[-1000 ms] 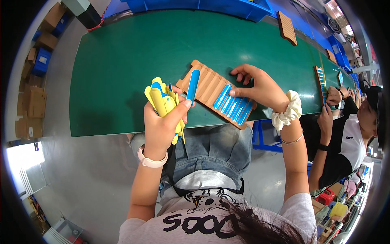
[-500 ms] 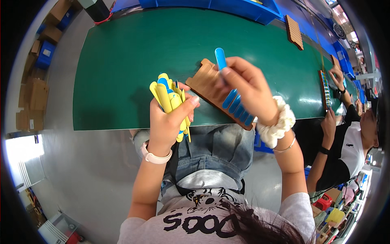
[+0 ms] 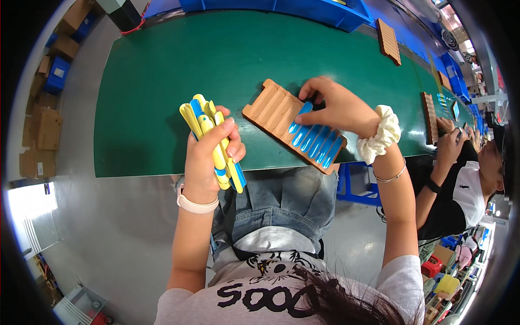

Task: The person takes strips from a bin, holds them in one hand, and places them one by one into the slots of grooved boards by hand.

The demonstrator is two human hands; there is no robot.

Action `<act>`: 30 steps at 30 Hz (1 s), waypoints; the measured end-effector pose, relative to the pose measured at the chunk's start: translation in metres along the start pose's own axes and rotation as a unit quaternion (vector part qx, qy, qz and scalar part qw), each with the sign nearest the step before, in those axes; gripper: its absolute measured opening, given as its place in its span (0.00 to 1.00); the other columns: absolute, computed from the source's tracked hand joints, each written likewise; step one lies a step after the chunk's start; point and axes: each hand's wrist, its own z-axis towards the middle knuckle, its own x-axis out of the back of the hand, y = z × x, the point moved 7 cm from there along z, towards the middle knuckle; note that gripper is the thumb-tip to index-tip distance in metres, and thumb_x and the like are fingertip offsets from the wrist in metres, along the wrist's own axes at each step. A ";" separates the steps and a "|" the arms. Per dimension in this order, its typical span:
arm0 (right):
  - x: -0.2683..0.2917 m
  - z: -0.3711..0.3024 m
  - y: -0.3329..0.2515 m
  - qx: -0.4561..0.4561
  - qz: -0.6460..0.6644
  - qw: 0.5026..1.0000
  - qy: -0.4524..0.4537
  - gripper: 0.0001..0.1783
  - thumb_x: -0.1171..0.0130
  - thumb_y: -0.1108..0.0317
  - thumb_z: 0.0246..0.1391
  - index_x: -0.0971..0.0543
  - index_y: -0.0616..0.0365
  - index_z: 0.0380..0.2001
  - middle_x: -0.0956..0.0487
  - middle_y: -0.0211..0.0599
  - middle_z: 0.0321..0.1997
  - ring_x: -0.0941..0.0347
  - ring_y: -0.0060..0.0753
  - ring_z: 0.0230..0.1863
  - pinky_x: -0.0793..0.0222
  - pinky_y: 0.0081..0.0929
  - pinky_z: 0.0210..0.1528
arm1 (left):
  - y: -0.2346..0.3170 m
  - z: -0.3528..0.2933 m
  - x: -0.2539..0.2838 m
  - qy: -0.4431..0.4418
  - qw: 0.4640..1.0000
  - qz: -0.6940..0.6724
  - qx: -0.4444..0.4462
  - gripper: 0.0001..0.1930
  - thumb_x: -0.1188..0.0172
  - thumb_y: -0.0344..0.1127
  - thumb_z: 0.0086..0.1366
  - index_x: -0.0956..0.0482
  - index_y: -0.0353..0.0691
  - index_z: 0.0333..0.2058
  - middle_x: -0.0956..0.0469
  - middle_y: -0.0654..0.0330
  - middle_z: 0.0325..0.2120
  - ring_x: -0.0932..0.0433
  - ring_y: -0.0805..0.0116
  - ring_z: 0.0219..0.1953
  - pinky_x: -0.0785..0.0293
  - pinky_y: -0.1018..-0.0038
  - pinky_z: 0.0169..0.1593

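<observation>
My left hand [image 3: 205, 157] is wrapped round a bundle of yellow and blue round-ended strips [image 3: 205, 125], shaped like small nail files, above the table's near edge. A brown grooved tray [image 3: 269, 106] lies slantwise on the table to its right. Blue strips [image 3: 310, 140] rest side by side in the grooves toward the tray's near right end; the grooves toward its far left end are bare. With thumb and fingers, my right hand [image 3: 342, 111] grips a blue strip [image 3: 306, 108] at the groove beside that row. Its fingers partly cover this strip.
The table [image 3: 162, 70] is green. A blue bin [image 3: 281, 6] stands along its far side, and another grooved tray [image 3: 388, 42] lies at the far right. Farther right, a co-worker's hands [image 3: 449, 135] are beside a brown tray [image 3: 429, 116].
My right hand has brought the blue strip down from above the tray to a groove. My left hand has shifted slightly left and nearer with its bundle.
</observation>
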 end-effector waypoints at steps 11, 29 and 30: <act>-0.016 -0.033 -0.042 0.213 0.095 0.954 0.190 0.11 0.38 0.67 0.47 0.24 0.62 0.32 0.24 0.41 0.32 0.25 0.36 0.33 0.30 0.30 0.37 | 0.000 0.001 -0.002 0.006 0.997 -0.068 -0.029 0.08 0.48 0.29 0.63 0.33 0.43 0.41 0.34 0.66 0.20 0.38 0.79 0.18 0.38 0.78 0.20; -0.056 -0.053 -0.059 0.189 0.194 0.958 0.090 0.23 0.44 0.80 0.47 0.29 0.60 0.50 0.26 0.40 0.30 0.28 0.33 0.28 0.32 0.26 0.30 | 0.001 0.002 -0.006 0.009 0.996 -0.076 -0.040 0.05 0.48 0.29 0.63 0.33 0.42 0.36 0.36 0.66 0.18 0.38 0.79 0.16 0.40 0.79 0.19; -0.049 -0.052 -0.058 0.191 0.195 0.956 0.105 0.26 0.45 0.81 0.48 0.30 0.57 0.53 0.27 0.38 0.30 0.30 0.30 0.28 0.33 0.23 0.30 | -0.001 0.002 -0.008 0.001 0.998 -0.053 -0.021 0.05 0.46 0.29 0.61 0.31 0.41 0.35 0.34 0.66 0.17 0.37 0.78 0.16 0.41 0.78 0.20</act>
